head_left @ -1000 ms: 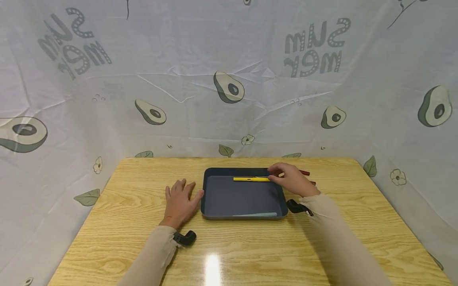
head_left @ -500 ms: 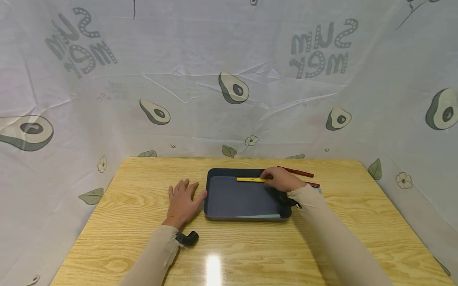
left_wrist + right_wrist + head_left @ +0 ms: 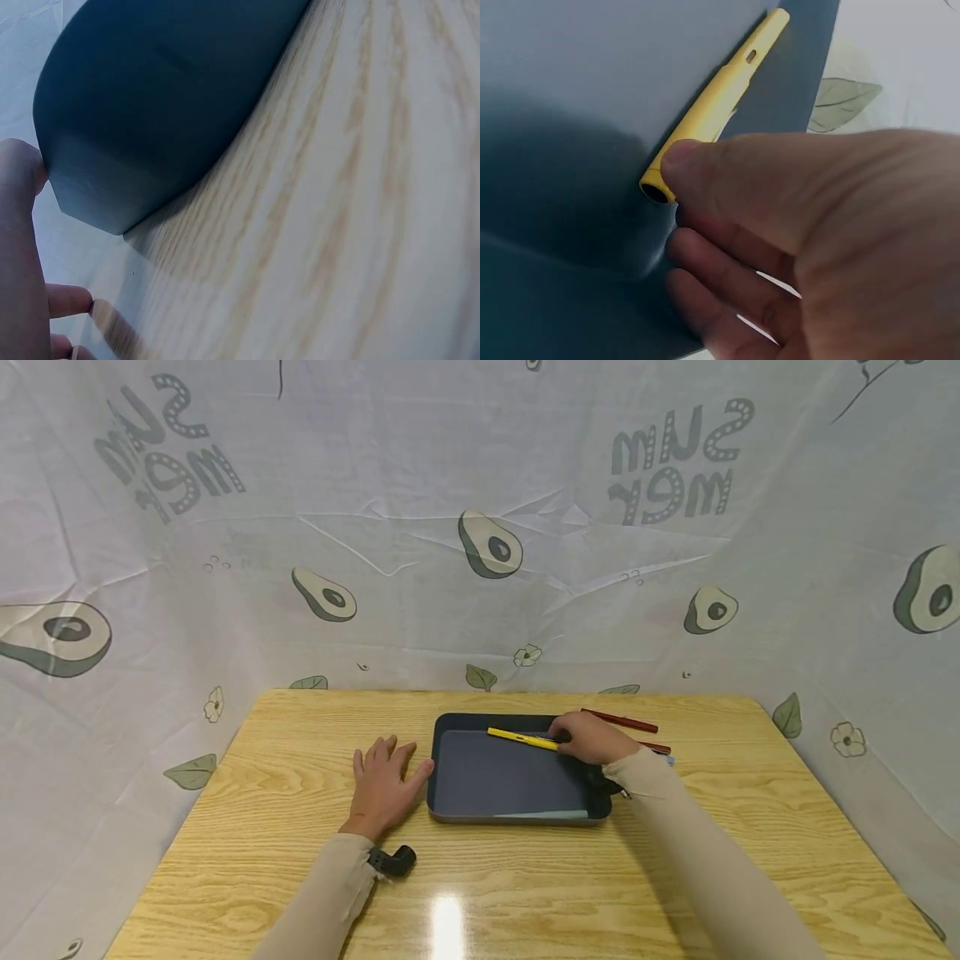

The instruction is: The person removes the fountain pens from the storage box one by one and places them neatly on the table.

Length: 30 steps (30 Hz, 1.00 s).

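A yellow pen (image 3: 522,739) with a clip lies at a slant over the far part of a dark blue-grey tray (image 3: 487,785). My right hand (image 3: 596,737) pinches its right end between thumb and fingers. In the right wrist view the thumb presses on the yellow barrel (image 3: 712,105) near a dark round end; the other fingers curl below. My left hand (image 3: 381,787) rests on the table, fingers spread, left of the tray. Its thumb touches the tray's outer wall (image 3: 150,112), as the left wrist view shows.
Right of the tray lie a dark red pen (image 3: 621,721), a second red one (image 3: 657,747) and something light blue (image 3: 669,760), all partly behind my right arm. A pale strip (image 3: 543,815) runs along the tray's near wall. A printed curtain (image 3: 405,543) hangs behind the wooden table (image 3: 480,885).
My right hand has moved a little left and down onto the pen and grips its end. The pen's left end has swung away from me. My left hand has stayed in place.
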{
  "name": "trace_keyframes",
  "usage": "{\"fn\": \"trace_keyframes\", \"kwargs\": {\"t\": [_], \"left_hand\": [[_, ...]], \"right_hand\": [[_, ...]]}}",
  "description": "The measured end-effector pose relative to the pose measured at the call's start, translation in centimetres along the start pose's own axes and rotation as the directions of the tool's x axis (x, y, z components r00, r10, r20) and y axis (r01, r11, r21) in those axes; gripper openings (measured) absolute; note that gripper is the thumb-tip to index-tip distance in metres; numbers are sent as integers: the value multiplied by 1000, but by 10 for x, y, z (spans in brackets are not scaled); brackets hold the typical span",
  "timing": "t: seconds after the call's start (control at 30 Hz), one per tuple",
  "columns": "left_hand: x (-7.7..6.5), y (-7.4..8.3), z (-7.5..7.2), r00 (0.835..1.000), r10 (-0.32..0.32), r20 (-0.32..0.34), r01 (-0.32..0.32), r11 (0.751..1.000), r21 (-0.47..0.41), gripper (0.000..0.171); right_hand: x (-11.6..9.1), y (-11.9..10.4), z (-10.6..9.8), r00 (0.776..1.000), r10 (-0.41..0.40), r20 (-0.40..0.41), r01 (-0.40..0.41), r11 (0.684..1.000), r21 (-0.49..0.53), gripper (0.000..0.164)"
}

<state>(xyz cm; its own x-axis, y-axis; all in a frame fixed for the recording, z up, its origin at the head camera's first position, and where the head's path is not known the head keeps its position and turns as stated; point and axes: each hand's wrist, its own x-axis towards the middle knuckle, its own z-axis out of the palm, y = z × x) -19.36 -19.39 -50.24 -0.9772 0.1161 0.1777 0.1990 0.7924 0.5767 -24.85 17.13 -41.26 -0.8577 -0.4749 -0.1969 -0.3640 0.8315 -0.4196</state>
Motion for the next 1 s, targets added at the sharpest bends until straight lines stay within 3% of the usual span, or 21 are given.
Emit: {"fn": "trace_keyframes", "kwargs": {"t": [0.1,0.27,0.6,0.9,1.0], "left_hand": [[1,0,0,1000,-1,0,1,1000,-2,70],[2,1,-1,1000,-2,4,2,1000,-11,70],[2,5,-3,999,-19,31,19,1000,-6,69],[2,5,-6,999,-27,35,27,1000,2,67],[2,5,-7,999,-27,33,27,1000,1,67]], "right_hand": [[2,0,1,1000,17,6,-16,994,-110,20],[3,1,1,999,33,14,-31,991,-131,16],[6,3,4,999,26,27,-23,993,-118,7],[4,2,1,1000,-11,14,12,1000,-22,3],[5,2,1,999,-31,15,31,999,-24,9]]}}
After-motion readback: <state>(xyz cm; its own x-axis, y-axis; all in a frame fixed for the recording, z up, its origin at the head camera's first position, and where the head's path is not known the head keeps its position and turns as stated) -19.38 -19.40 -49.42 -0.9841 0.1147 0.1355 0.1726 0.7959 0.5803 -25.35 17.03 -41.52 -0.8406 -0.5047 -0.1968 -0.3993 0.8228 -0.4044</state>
